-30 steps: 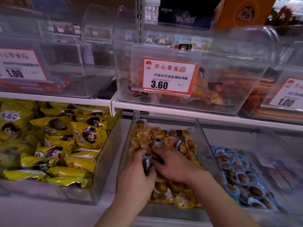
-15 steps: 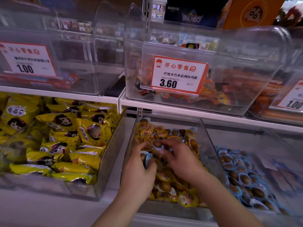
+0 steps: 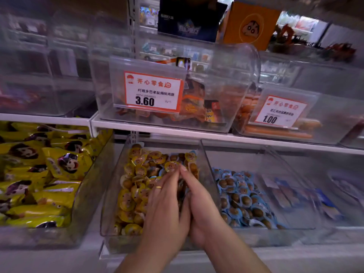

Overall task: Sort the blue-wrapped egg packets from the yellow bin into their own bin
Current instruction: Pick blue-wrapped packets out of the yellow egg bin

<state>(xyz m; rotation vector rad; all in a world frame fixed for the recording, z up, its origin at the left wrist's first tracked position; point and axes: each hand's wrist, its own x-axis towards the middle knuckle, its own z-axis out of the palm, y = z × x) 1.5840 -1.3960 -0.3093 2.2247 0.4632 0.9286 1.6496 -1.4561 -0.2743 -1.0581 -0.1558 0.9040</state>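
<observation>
egg packets (image 3: 182, 189) between cupped hands.

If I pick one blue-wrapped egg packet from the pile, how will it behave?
A blue-wrapped egg packet probably feels firm, since a rounded egg fills it. Its glossy film looks slippery. In the loosely heaped right bin, neighbouring packets may slide or roll.

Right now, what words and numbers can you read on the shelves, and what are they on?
"开心零食" and "3.60": the middle price tag.
"开心零食" and "1.00": the right price tag.
Smaller print on both tags: too blurred to read surely.
Dark box lettering: blurred.
Orange box: cartoon face, no words.
</observation>
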